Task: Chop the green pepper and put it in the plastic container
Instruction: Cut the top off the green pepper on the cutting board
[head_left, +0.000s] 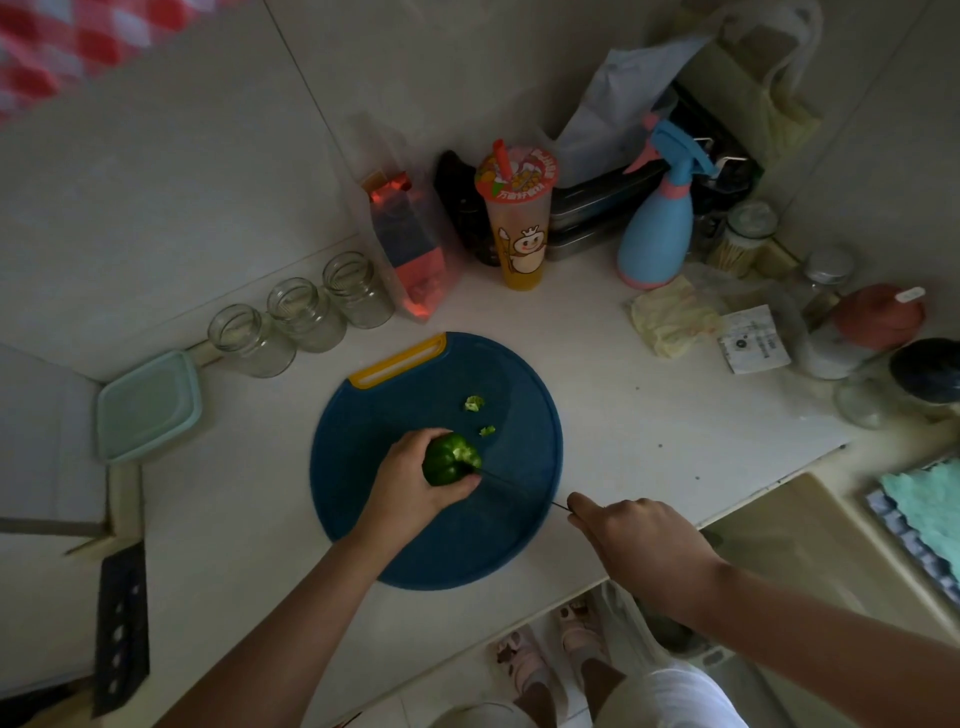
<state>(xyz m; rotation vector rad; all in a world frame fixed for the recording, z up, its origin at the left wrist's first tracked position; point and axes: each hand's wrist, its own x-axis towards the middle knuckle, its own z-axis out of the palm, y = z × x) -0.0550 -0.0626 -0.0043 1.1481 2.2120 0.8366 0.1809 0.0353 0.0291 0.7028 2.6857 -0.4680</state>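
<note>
a: where is the glossy green pepper (451, 464)?
b: on the round blue plastic board (493, 545), gripped by the left hand (410, 486). the right hand (636, 540) grasps a thin dark knife (504, 483) at the board's right edge.

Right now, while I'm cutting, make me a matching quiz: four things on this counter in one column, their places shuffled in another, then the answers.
1. green pepper
2. knife
3. plastic container
4. spray bottle

A. left of the cutting board, near the glass jars
B. gripped by the right hand
C. standing at the back, right of the drink cup
D. held on the cutting board by the left hand

Pairs: 1-D, 2-B, 3-A, 4-C.
</note>
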